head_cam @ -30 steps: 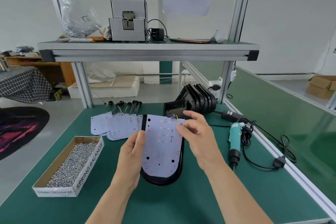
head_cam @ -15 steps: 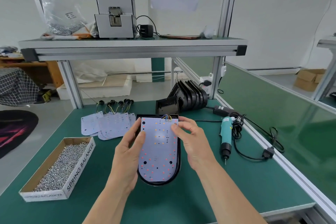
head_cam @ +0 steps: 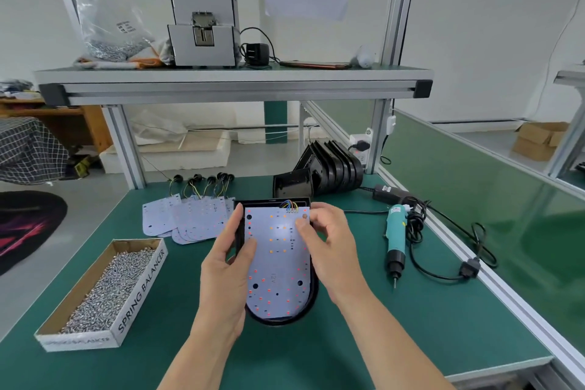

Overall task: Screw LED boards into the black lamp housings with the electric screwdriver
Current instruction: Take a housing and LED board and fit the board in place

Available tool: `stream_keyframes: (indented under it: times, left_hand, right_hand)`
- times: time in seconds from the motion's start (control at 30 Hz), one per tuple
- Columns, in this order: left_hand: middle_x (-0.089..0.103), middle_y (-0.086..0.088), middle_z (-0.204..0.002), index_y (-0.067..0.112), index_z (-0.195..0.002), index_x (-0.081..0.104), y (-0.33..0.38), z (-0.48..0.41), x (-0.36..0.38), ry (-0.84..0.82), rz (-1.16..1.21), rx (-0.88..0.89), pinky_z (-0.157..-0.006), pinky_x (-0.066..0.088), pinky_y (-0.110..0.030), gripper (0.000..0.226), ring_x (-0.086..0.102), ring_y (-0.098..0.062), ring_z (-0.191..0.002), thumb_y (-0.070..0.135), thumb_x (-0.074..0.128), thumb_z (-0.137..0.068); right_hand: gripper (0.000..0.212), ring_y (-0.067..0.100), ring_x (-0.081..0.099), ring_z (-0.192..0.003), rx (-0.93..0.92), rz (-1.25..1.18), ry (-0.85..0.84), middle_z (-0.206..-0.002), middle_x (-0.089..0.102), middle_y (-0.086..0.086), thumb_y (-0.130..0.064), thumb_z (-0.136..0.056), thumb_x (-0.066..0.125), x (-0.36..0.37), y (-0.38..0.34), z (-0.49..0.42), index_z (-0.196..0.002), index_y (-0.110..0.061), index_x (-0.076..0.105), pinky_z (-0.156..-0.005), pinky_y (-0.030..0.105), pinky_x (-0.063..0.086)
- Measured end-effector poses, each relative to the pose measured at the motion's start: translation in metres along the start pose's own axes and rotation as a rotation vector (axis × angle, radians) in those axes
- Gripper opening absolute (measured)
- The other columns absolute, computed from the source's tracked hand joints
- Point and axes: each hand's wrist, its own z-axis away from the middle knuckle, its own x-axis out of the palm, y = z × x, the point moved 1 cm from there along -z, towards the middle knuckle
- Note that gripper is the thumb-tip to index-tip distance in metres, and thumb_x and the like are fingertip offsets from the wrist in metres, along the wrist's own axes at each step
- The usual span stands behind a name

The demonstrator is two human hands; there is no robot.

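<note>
A white LED board [head_cam: 274, 260] with red and orange dots lies in a black lamp housing [head_cam: 278, 319] on the green mat in front of me. My left hand [head_cam: 226, 272] grips the housing's left edge, thumb on the board. My right hand [head_cam: 329, 250] holds the right edge, with fingertips pressing the board's upper right area near the coloured wires [head_cam: 290, 205]. The teal electric screwdriver [head_cam: 395, 239] lies on the mat to the right, tip toward me, untouched.
A cardboard box of screws [head_cam: 104, 291] sits front left. Spare LED boards with wires [head_cam: 186, 220] are fanned out behind it. A stack of black housings [head_cam: 326, 171] stands at the back. The screwdriver's cable [head_cam: 456, 250] and adapter [head_cam: 387, 193] run along the right edge.
Both hands pulled the housing and board slightly nearer and settled the board flatter in the housing. My right fingers shifted onto the board's upper right; the camera view moved a little.
</note>
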Motion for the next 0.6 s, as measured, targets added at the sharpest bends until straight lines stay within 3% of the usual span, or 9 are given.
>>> stream_keyframes:
  times: [0.07, 0.13, 0.17, 0.23, 0.27, 0.33, 0.47, 0.6]
  left_hand:
    - [0.07, 0.003, -0.115, 0.059, -0.132, 0.053, 0.0, 0.001, -0.001, 0.005, -0.043, 0.006, -0.101, 0.049, -0.034, 0.066, 0.063, -0.013, -0.109, 0.003, 0.058, -0.098]
    - [0.067, -0.002, -0.101, 0.063, -0.136, 0.044, -0.002, 0.0, -0.004, 0.014, -0.029, -0.022, -0.098, 0.049, -0.037, 0.071, 0.061, -0.016, -0.098, 0.004, 0.057, -0.099]
    - [0.069, -0.001, -0.1, 0.06, -0.14, 0.042, -0.003, 0.0, -0.006, 0.013, -0.001, -0.045, -0.096, 0.05, -0.036, 0.071, 0.062, -0.015, -0.096, 0.003, 0.056, -0.1]
    - [0.074, 0.005, -0.109, 0.043, -0.146, 0.044, -0.005, 0.001, -0.01, -0.027, 0.038, -0.082, -0.088, 0.054, -0.029, 0.061, 0.068, -0.011, -0.1, 0.002, 0.052, -0.101]
    - [0.073, 0.005, -0.116, 0.034, -0.144, 0.05, -0.004, 0.001, -0.011, -0.067, 0.049, -0.095, -0.086, 0.056, -0.027, 0.053, 0.069, -0.011, -0.106, 0.003, 0.052, -0.101]
    - [0.07, -0.001, -0.125, 0.025, -0.131, 0.062, -0.003, 0.002, -0.012, -0.13, 0.08, -0.144, -0.086, 0.058, -0.03, 0.036, 0.067, -0.019, -0.114, 0.012, 0.057, -0.098]
    - [0.073, -0.007, -0.12, 0.022, -0.118, 0.067, 0.005, 0.001, -0.012, -0.113, 0.083, -0.235, -0.08, 0.06, -0.035, 0.037, 0.071, -0.026, -0.108, 0.038, 0.072, -0.084]
    - [0.073, -0.009, -0.119, 0.022, -0.112, 0.071, 0.011, -0.003, -0.021, -0.133, 0.096, -0.278, -0.079, 0.059, -0.041, 0.039, 0.071, -0.029, -0.106, 0.04, 0.079, -0.079]
  right_hand:
    - [0.039, 0.004, 0.057, -0.114, -0.141, 0.059, 0.059, -0.139, 0.042, -0.015, -0.018, -0.092, 0.071, 0.001, 0.0, 0.003, -0.128, -0.028, 0.058, -0.087, 0.015, 0.048]
    - [0.07, 0.003, 0.062, -0.104, -0.087, -0.002, 0.06, -0.139, 0.04, -0.023, -0.024, -0.089, 0.076, 0.0, -0.002, 0.002, -0.147, -0.037, 0.037, -0.083, 0.014, 0.05]
    - [0.071, 0.002, 0.065, -0.096, -0.015, -0.057, 0.035, -0.134, 0.047, -0.023, -0.028, -0.089, 0.076, 0.0, -0.004, 0.0, -0.147, -0.039, 0.036, -0.081, 0.014, 0.05]
    - [0.042, 0.003, 0.067, -0.092, 0.121, -0.17, -0.043, -0.114, 0.069, -0.015, -0.031, -0.093, 0.072, 0.0, -0.004, -0.006, -0.132, -0.033, 0.056, -0.08, 0.014, 0.049]
    - [0.026, 0.005, 0.068, -0.095, 0.165, -0.197, -0.066, -0.106, 0.074, -0.011, -0.029, -0.095, 0.069, 0.0, -0.004, -0.009, -0.121, -0.027, 0.065, -0.079, 0.013, 0.049]
    - [0.013, 0.006, 0.068, -0.094, 0.179, -0.204, -0.095, -0.099, 0.076, -0.009, -0.025, -0.097, 0.066, 0.003, -0.004, -0.011, -0.108, -0.02, 0.072, -0.077, 0.013, 0.049]
    - [0.011, 0.007, 0.064, -0.088, 0.119, -0.205, -0.154, -0.097, 0.073, -0.006, -0.024, -0.1, 0.061, 0.01, 0.0, -0.004, -0.104, -0.02, 0.071, -0.085, 0.026, 0.051]
    - [0.035, 0.026, 0.061, -0.096, 0.288, -0.552, -0.334, -0.117, 0.069, 0.005, -0.036, -0.096, 0.056, 0.012, 0.003, -0.006, -0.12, -0.012, 0.066, -0.082, 0.036, 0.05]
